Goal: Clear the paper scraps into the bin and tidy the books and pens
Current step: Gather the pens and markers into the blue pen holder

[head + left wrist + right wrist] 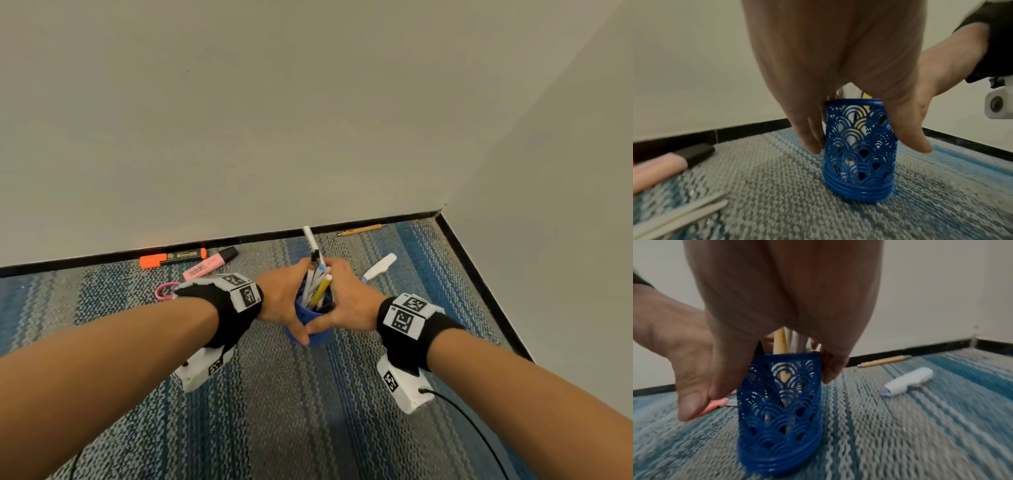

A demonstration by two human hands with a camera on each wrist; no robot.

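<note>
A blue lattice pen holder point(310, 325) point(859, 146) point(781, 410) stands on the striped carpet near the room's corner. Several pens point(318, 284) stick out of its top, among them a yellow one and a tall white one. My left hand point(281, 294) point(838, 48) wraps the holder from the left and my right hand point(349, 298) point(787, 288) from the right. The thumbs meet on its near side and the fingers curl round the far side beside the pens. Loose on the carpet lie an orange highlighter point(173, 258), a pink highlighter point(209, 263) point(657, 170), a white marker-like item point(378, 267) point(908, 381) and a wooden pen point(359, 230) point(881, 361).
Pink-handled scissors point(164, 291) point(719, 404) lie just left of my left wrist, their grey blades point(680, 216) close to the holder. Plain walls with a black skirting point(479, 284) close the corner behind and to the right. No bin, books or paper scraps are in view.
</note>
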